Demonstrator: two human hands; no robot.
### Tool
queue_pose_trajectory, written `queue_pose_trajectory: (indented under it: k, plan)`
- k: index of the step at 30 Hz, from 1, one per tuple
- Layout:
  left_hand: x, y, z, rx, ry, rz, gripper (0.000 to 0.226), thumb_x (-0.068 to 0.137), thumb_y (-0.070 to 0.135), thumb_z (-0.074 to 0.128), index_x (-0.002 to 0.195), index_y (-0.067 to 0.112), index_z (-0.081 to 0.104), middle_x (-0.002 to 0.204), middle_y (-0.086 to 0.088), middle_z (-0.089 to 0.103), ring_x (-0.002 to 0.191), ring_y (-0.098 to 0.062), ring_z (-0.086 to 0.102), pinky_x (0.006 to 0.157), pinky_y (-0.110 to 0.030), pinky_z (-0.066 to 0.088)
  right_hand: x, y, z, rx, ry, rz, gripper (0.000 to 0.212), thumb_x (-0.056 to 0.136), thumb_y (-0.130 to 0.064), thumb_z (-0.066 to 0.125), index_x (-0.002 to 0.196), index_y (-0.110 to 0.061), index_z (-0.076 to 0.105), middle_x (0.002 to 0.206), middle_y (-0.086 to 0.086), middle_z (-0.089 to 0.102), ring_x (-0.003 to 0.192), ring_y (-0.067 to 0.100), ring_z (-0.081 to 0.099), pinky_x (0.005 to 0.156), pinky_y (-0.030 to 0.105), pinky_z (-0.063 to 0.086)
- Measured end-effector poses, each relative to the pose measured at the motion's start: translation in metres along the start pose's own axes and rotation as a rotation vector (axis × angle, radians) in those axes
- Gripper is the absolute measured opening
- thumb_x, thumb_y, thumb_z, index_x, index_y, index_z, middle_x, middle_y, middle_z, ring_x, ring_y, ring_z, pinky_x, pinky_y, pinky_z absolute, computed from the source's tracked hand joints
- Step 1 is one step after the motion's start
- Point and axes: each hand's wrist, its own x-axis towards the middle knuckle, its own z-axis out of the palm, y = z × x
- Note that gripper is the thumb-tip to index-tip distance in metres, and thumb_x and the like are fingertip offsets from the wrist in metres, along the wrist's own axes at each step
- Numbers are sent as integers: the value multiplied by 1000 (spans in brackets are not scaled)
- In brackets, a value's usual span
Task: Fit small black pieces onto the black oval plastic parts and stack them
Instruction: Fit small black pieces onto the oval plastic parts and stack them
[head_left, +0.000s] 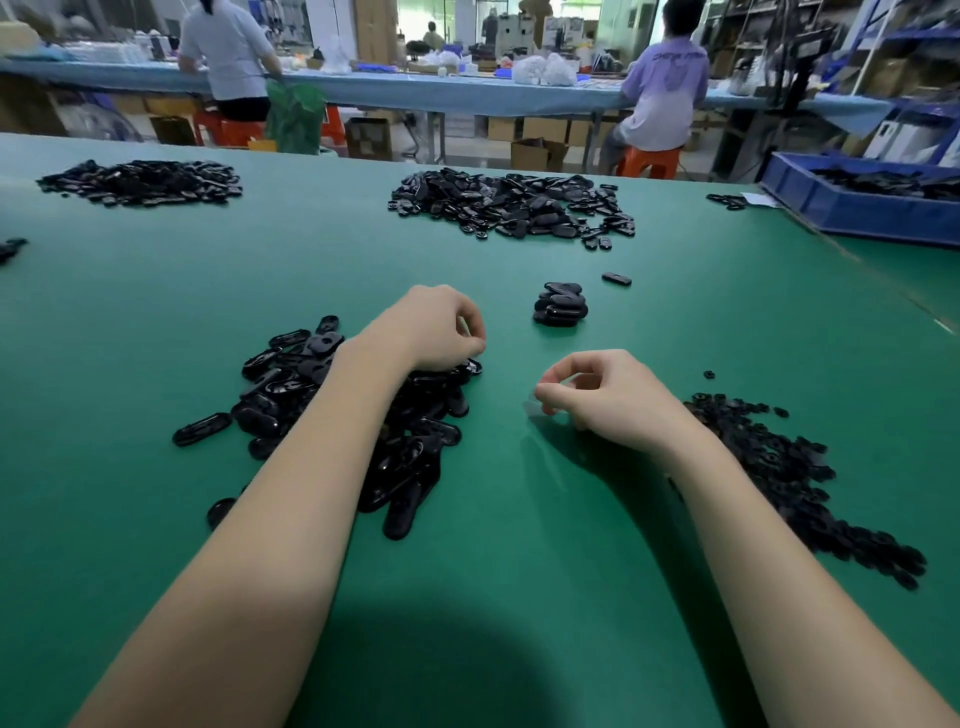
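two bare forearms, uncovered all the way to the lower edge of the view, with no sleeve or cuff showing anywhere along them. left hand (434, 327) and right hand (605, 397): both ungloved, nothing worn at either wrist and nothing seen on the fingers that face the camera; short, plain fingernails where they show on the left hand. slim build, smooth outline from wrist to forearm, no markings to be made out.
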Motion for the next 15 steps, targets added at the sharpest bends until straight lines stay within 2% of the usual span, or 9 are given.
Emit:
queue_pose_trajectory:
  k: [2,6,9,15]
  plan:
    - [-1,-1,0,5,-31,-23,5,79,32,76,77,32,72,74,19,67,75,1,63,80,-26,54,0,1,1,-19,-16,-8,9,90,-32,71,88,-24,74,80,-8,78,54,-1,56,73,27,53]
    - [-6,5,4,10,-55,-35,18,73,31,83,87,28,74,79,15,71,80,-7,67,82,-31,57,-1,3,-1,-13,-35,-16,8,90,-33,71,88,-25,74,79,-9,77,55,1,56,75,29,53]
    - [-9,10,4,54,-27,-40,13,77,26,79,90,29,76,83,15,70,87,-11,67,83,-30,55,-1,2,-2,-6,-46,-19,8,90,-34,72,90,-26,74,79,-9,77,57,3,58,75,28,53]
    - [-12,19,5,129,6,7,14,81,20,66,90,29,72,88,13,70,91,-14,64,75,-27,46,-2,2,-4,27,-57,-22,7,90,-32,72,92,-25,73,82,-6,78,55,6,58,72,27,52]
